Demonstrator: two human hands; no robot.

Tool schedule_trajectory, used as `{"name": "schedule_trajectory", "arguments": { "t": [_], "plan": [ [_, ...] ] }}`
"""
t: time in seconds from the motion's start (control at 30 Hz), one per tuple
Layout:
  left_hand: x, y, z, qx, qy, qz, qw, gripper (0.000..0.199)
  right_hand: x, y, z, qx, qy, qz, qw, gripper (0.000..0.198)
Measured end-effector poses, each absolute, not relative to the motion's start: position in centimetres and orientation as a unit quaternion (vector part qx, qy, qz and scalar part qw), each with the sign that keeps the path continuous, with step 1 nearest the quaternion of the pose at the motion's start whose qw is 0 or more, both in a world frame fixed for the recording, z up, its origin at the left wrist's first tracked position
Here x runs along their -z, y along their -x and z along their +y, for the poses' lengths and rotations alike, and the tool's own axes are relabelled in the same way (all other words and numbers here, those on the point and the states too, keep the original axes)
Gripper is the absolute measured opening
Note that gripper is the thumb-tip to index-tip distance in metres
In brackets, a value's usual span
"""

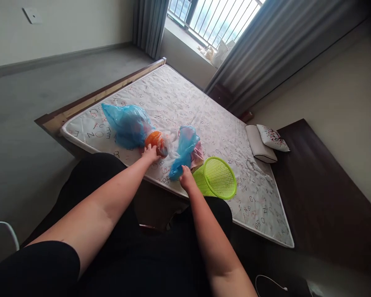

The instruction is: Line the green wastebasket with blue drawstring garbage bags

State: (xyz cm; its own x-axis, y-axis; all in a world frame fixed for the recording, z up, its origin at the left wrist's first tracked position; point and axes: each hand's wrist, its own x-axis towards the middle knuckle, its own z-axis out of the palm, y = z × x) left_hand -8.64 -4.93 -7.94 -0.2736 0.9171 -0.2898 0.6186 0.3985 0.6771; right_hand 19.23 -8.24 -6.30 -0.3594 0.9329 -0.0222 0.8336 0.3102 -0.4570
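Note:
On the near side of the mattress [200,115], my left hand [151,155] lies against an orange bundle [154,139], its fingers apart and slightly bent. The bundle is partly wrapped in whitish see-through plastic [172,146]. Left of it sits a puffed-up blue plastic bag [128,126], with something dim inside that I cannot make out. My right hand [187,178] is closed on the lower end of a smaller, crumpled blue plastic bag [185,146]. Pink material [197,154] shows just behind that bag. A green mesh basket [221,178] leans over beside my right hand, its mouth facing me.
A beige cushion [259,144] and a patterned pillow [272,138] lie at the right by the dark headboard [315,181]. A wooden bed rail [111,93] edges the left side. Grey curtains [266,49] hang by the barred window [216,20]. A white cable [270,280] trails at lower right.

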Motion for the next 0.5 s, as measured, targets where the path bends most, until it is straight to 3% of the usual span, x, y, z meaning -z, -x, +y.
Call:
{"name": "schedule_trajectory", "arguments": {
  "t": [0.1,0.3,0.43,0.5],
  "plan": [
    [8.7,7.2,-4.1,-0.236,-0.511,0.752,0.344,0.080,6.5,-19.8,-10.8,-0.249,0.554,-0.787,0.110,0.063],
    [8.1,4.7,-1.1,-0.239,-0.605,0.665,0.367,0.038,4.9,-19.7,-13.5,-0.355,0.494,-0.788,0.094,0.049],
    [7.4,8.0,-1.8,-0.193,-0.580,0.731,0.304,0.046,3.6,-19.5,-13.4,-0.351,0.488,-0.799,0.034,0.040],
    [7.6,10.3,-3.3,-0.136,-0.543,0.778,0.285,0.063,3.2,-19.3,-13.1,-0.352,0.478,-0.805,0.014,0.036]
  ]
}}
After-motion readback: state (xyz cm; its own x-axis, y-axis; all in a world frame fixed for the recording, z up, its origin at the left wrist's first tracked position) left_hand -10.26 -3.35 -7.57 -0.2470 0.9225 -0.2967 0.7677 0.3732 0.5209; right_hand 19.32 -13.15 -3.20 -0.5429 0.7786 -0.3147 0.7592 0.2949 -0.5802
